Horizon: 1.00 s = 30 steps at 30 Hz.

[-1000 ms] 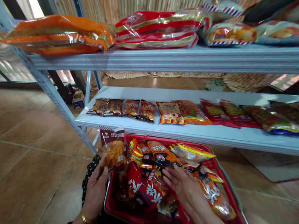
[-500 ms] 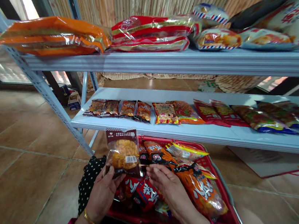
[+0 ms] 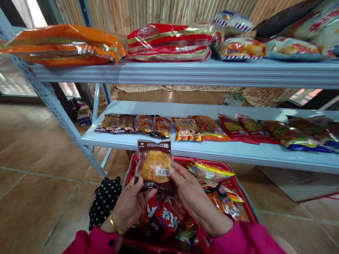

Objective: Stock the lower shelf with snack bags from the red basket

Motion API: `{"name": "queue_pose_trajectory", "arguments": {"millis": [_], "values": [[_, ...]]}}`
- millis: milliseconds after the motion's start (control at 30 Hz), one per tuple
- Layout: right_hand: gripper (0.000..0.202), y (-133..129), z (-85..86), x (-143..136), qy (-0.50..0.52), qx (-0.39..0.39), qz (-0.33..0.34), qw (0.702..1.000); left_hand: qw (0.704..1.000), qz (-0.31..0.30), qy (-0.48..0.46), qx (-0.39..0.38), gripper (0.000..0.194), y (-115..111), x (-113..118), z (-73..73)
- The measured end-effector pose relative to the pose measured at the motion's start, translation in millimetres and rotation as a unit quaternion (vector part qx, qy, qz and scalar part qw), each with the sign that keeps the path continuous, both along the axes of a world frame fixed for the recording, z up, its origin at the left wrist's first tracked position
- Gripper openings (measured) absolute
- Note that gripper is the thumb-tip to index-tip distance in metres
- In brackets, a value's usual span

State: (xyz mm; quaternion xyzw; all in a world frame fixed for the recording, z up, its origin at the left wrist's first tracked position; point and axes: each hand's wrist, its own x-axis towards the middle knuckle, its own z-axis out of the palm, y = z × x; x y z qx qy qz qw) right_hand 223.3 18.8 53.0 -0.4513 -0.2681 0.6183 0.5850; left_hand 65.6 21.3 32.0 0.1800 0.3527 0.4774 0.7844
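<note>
A brown snack packet (image 3: pixel 155 164) with a clear window and a white barcode label is held up between both hands. My left hand (image 3: pixel 131 203) grips its lower left corner, thumb on the front. On the right edge, my right hand (image 3: pixel 194 196) is closed with the thumb beside the barcode. Below the packet stands a red shopping basket (image 3: pixel 243 192) with red, orange and yellow snack bags inside. Red bags (image 3: pixel 164 219) with white lettering show between my wrists. The right hand and forearm hide part of the basket's contents.
A light blue metal shelf rack (image 3: pixel 181 71) stands in front. Its lower shelf holds a row of snack packets (image 3: pixel 187 129); large orange bags (image 3: pixel 59 45) and red bags (image 3: pixel 170 39) lie on the upper one. Polka-dot cloth (image 3: pixel 104 198) is left of the basket.
The brown packet has moved right and slightly up in my left hand. My right hand has come up from over the basket and taken hold of its right edge.
</note>
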Motion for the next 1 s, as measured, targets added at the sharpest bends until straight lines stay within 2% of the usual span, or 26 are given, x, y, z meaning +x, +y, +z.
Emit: {"name": "queue_pose_trajectory", "arguments": {"millis": [133,300,433,533,600,700,800,900,1000], "values": [[0.036,24.4,17.5,9.8,0.026,0.000,-0.012,1.000,0.998,-0.051,0.002,0.032,0.029,9.1,7.3,7.7],[0.032,44.5,19.2,30.1,0.046,-0.003,-0.003,0.999,0.984,-0.106,0.019,0.145,0.042,30.1,1.9,19.6],[0.035,54.0,14.1,39.5,0.047,0.005,0.016,0.999,0.984,-0.123,0.000,0.129,0.044,55.3,0.3,26.5],[0.038,61.5,5.0,40.4,0.040,-0.001,0.032,0.999,0.983,-0.153,-0.006,0.103,0.048,75.4,8.7,22.1],[0.038,66.1,-1.8,39.8,0.033,-0.008,0.036,0.999,0.986,-0.127,0.009,0.108,0.043,88.1,16.7,13.5],[0.040,70.2,-10.2,39.1,0.032,-0.015,0.043,0.998,0.983,-0.044,0.116,0.134,0.034,105.3,26.9,-3.6],[0.045,70.8,-17.1,38.4,0.037,-0.024,0.023,0.999,0.975,-0.002,0.170,0.140,0.028,117.0,32.7,-17.8],[0.044,69.4,-23.0,37.5,0.038,-0.028,-0.014,0.999,0.971,0.027,0.191,0.144,0.024,119.2,35.0,-23.0],[0.043,67.6,-25.7,37.9,0.042,-0.035,-0.032,0.998,0.970,0.027,0.193,0.145,0.025,113.5,34.5,-18.6]]}}
